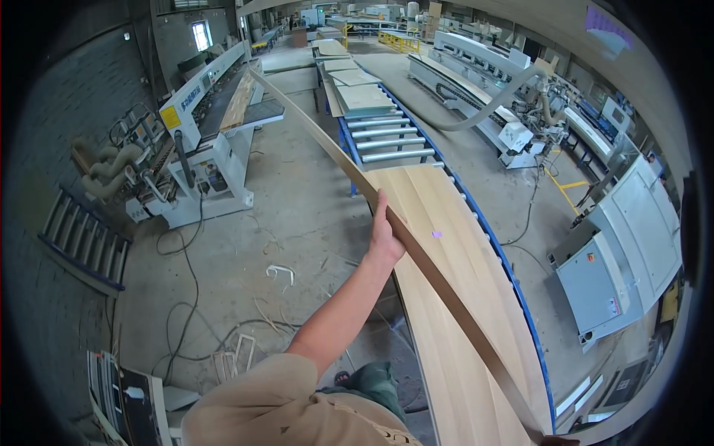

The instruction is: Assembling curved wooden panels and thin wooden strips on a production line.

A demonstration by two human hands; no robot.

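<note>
near shoulder, then left hand [385, 239]: grip closed on the raised edge of a long wooden panel [446, 245], tilting it off the roller conveyor [387, 134]; right hand unseen.

**Counts in view**

One hand [384, 236] is seen, its fingers closed on one long raised panel [416, 253]. Just right of the fingers, one wide board [461, 297] is counted on one roller conveyor [387, 134]. Beyond the fingertips, about five bare rollers are counted. Far left of the fingers, one machine [208, 134] is seen.
</note>
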